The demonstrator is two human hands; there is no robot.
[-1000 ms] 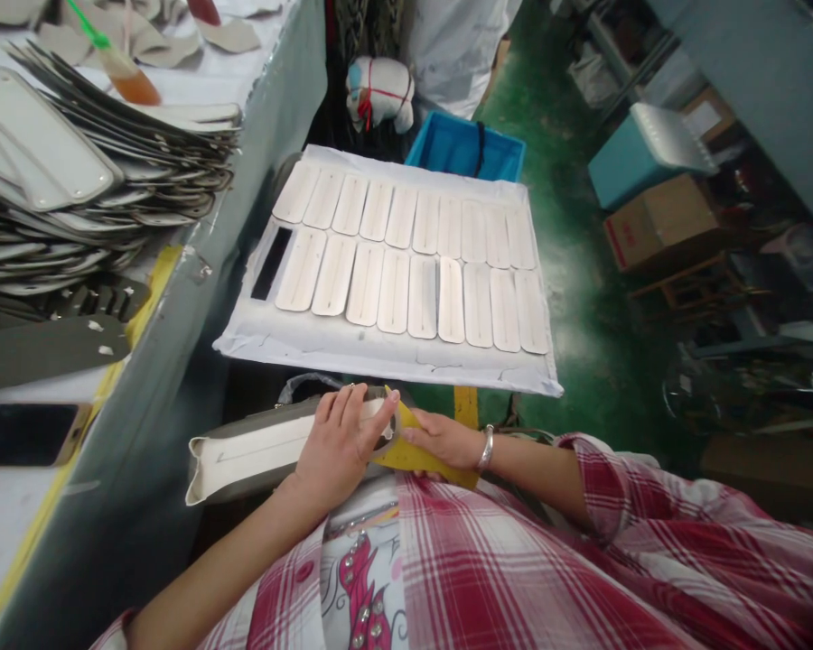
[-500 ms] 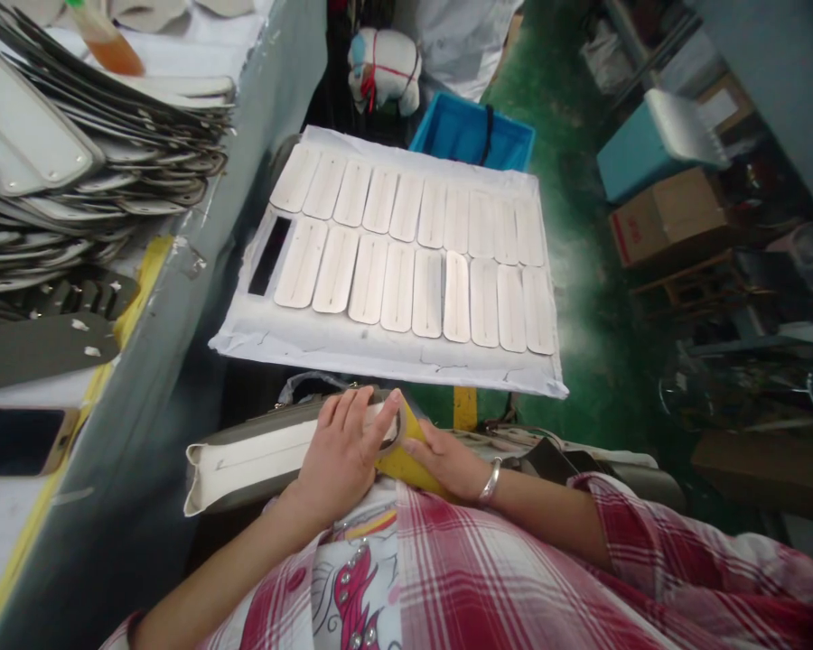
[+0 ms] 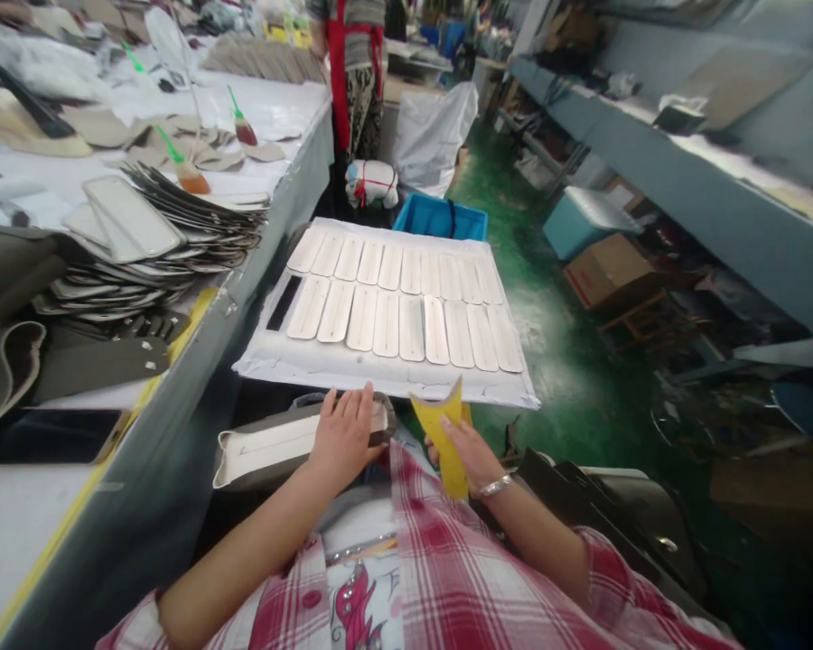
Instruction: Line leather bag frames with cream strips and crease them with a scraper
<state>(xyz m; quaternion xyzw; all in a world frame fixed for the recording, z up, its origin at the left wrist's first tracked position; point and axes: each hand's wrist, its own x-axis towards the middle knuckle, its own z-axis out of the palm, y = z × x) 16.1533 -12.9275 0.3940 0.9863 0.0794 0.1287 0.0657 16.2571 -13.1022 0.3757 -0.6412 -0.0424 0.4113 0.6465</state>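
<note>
My left hand (image 3: 342,433) lies flat across a long dark grey piece with a white strip along its top (image 3: 271,451). Its fingers are stretched out and close together, reaching the piece's far edge; part of the thumb side is hidden. In my right hand (image 3: 471,451) is a yellow sheet piece with a curved notch in its upper end (image 3: 447,424), gripped between thumb and fingers. The yellow piece is tilted and apart from the grey one. Just beyond both hands, a white-covered board (image 3: 379,372) carries two rows of white rounded strips (image 3: 387,320).
Left, a worktable (image 3: 54,524) bears a phone (image 3: 54,435), stacked grey-and-white pieces (image 3: 169,244) and green-tipped bottles (image 3: 191,176). A blue crate (image 3: 440,218) stands behind the board. Dark pieces (image 3: 583,506) lie at my right. Another person (image 3: 359,72) stands farther back.
My right hand has drawn the yellow piece off the grey one, to the right. My left hand stays on the grey piece, its fingers now closer together. The camera has tilted up.
</note>
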